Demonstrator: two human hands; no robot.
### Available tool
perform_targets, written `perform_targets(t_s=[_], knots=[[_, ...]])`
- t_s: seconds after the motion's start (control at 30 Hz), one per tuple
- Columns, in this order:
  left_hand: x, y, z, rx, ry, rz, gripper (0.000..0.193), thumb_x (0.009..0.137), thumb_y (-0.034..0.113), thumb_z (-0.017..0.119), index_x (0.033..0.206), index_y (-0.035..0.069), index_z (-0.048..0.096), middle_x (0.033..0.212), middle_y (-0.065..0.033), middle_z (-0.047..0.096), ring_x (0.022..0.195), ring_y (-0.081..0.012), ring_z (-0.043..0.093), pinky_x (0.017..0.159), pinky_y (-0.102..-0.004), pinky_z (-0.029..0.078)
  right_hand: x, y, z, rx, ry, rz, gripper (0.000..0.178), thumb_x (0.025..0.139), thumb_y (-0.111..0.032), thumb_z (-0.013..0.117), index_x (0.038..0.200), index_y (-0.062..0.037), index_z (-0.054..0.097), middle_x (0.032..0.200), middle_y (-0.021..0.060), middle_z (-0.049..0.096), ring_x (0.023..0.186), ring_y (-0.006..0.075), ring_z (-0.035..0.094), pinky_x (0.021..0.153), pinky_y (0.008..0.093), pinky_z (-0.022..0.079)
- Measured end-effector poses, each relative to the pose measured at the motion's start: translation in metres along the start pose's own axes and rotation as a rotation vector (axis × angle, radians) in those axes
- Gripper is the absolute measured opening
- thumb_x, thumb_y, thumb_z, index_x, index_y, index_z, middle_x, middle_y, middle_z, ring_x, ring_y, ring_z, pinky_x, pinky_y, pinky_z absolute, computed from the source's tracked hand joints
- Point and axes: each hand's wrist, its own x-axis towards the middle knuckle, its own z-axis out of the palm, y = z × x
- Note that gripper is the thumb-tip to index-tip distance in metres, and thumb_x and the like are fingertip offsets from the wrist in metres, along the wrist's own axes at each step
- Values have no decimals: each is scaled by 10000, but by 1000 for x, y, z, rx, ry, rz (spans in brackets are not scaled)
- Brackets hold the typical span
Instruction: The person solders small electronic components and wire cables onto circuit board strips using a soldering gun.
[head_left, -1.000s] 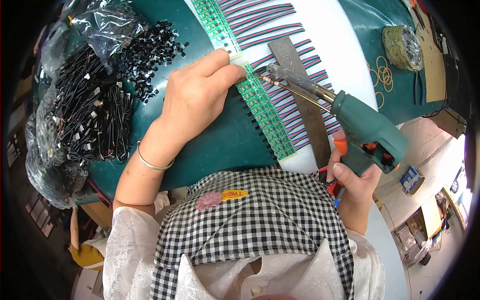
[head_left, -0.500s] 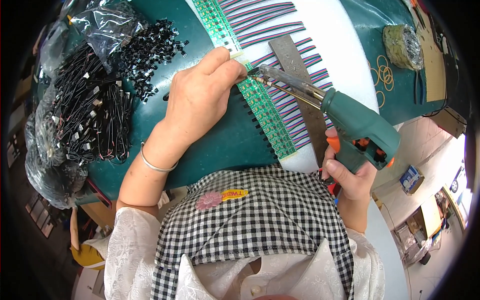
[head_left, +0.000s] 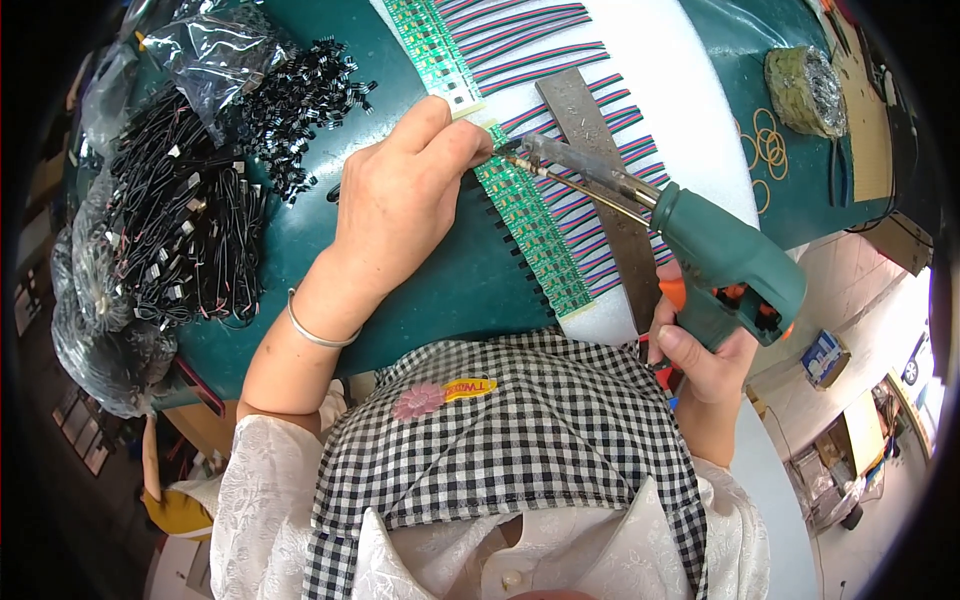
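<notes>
My right hand (head_left: 705, 355) grips a green soldering gun (head_left: 735, 265) with an orange trigger. Its thin tip reaches left to the upper end of the nearer green circuit board strip (head_left: 540, 225). Just beside that tip, my left hand (head_left: 400, 195) has thumb and fingers pinched together at the strip's edge; whatever they hold is mostly hidden, with a small dark bit showing. Ribbons of coloured wires (head_left: 545, 55) run right from the boards. A flat dark metal bar (head_left: 630, 250) lies across the wires. Small black parts line the nearer strip's left edge.
At the left are a heap of small black connectors (head_left: 300, 110), bundles of black cables (head_left: 190, 230) and a plastic bag (head_left: 215, 55). White foam (head_left: 700, 130) lies under the wires. Farther right are rubber bands (head_left: 770, 145), a wire roll (head_left: 805, 92) and pliers (head_left: 838, 175).
The soldering gun and my right hand have shifted slightly right and down. My left hand has moved only a little, still pinched at the board's edge.
</notes>
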Motion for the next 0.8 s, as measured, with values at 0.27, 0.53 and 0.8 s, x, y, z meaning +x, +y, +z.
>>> perform_targets(t_s=[0.27, 0.53, 0.8], knots=[[-1, -2, 2, -36, 51, 33, 135, 695, 6, 687, 797, 63, 618, 658, -61, 472, 539, -201, 524, 464, -292, 427, -4, -10, 12, -8, 244, -14, 571, 671, -76, 745, 1124, 97, 443, 1033, 179, 530, 515, 152, 525, 420, 235, 457], [-1, -1, 0, -85, 59, 48, 146, 687, -10, 702, 804, 39, 629, 660, -61, 499, 536, -181, 520, 474, -278, 426, -3, -5, 5, 35, 75, -44, 492, 715, 67, 672, 1170, 71, 484, 1075, 200, 578, 662, 156, 558, 518, 259, 478], [1, 3, -6, -104, -10, -9, 147, 675, -12, 686, 774, 36, 588, 734, -68, 553, 608, -242, 604, 504, -329, 490, 0, -5, 9, -27, 119, -28, 421, 697, 73, 689, 1093, 63, 545, 931, 126, 610, 725, 140, 581, 596, 249, 488]])
